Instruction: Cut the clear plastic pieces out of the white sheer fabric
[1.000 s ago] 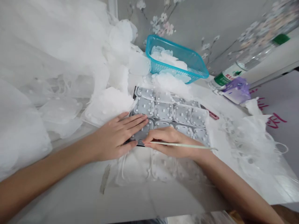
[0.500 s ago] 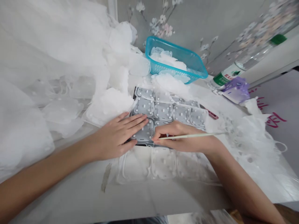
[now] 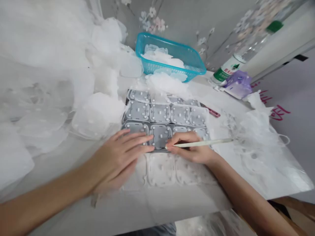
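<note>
My right hand pinches a thin pale stick-like tool, its tip low at the lower right corner of one cell. Under it lies a translucent plastic sheet of moulded square cells with small raised studs, over a dark grey backing. My left hand is open, fingers spread, with fingertips at the left edge of that same cell; its lower side is blurred. Nearer me, a whiter row of cells lies partly under both hands. What exactly the tool's tip is cannot be made out.
A turquoise basket at the back holds white translucent pieces. White film and pieces are heaped at left, scraps at right. A pink-handled tool, a green-capped bottle and a purple pack stand or lie back right.
Both hands have shifted rightward along the sheet, the tool's tip from the first cell to the neighbouring one. My left hand has slid nearer me. The whole view has also shifted.
</note>
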The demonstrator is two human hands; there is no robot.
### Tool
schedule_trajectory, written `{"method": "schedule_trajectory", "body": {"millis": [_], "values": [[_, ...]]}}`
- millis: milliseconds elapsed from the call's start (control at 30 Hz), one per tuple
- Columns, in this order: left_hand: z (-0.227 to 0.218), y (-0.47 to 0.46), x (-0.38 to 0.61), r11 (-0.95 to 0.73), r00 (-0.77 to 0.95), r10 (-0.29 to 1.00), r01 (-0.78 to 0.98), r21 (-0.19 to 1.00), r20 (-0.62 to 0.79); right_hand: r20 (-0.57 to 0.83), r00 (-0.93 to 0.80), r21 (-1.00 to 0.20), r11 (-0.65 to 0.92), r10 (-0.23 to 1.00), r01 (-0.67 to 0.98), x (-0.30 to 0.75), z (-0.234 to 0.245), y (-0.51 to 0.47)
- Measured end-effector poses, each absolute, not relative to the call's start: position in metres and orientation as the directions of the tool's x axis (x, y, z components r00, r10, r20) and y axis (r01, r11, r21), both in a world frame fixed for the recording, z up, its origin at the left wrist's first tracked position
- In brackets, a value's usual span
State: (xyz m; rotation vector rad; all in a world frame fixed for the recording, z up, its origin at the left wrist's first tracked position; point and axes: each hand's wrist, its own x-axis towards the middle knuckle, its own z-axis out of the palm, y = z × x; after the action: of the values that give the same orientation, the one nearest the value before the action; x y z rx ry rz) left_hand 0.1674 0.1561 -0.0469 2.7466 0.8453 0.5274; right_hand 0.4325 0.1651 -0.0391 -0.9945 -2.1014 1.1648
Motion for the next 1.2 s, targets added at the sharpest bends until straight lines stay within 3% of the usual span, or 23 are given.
{"method": "schedule_trajectory", "body": {"millis": [233,633,800,1033,1200], "values": [[-0.051,0.147,0.184,-0.817,0.788,0.577,0.546,0.187,0.217,0.148,-0.619,-0.836,0.432,0.771,0.338,0.432,-0.041,0.169],[-0.05,0.149,0.186,-0.826,0.794,0.563,0.54,0.158,0.227,0.144,-0.636,-0.778,0.484,0.758,0.401,0.437,-0.039,0.164],[-0.049,0.149,0.187,-0.824,0.792,0.567,0.545,0.154,0.228,0.224,-0.673,-0.728,0.58,0.705,0.366,0.433,-0.041,0.163],[-0.046,0.148,0.189,-0.816,0.793,0.578,0.566,0.118,0.194,-0.064,-0.745,-0.74,0.469,0.664,0.482,0.444,-0.013,0.165],[-0.046,0.148,0.189,-0.817,0.795,0.577,0.562,0.129,0.189,-0.101,-0.709,-0.791,0.376,0.698,0.483,0.458,-0.007,0.172]]}}
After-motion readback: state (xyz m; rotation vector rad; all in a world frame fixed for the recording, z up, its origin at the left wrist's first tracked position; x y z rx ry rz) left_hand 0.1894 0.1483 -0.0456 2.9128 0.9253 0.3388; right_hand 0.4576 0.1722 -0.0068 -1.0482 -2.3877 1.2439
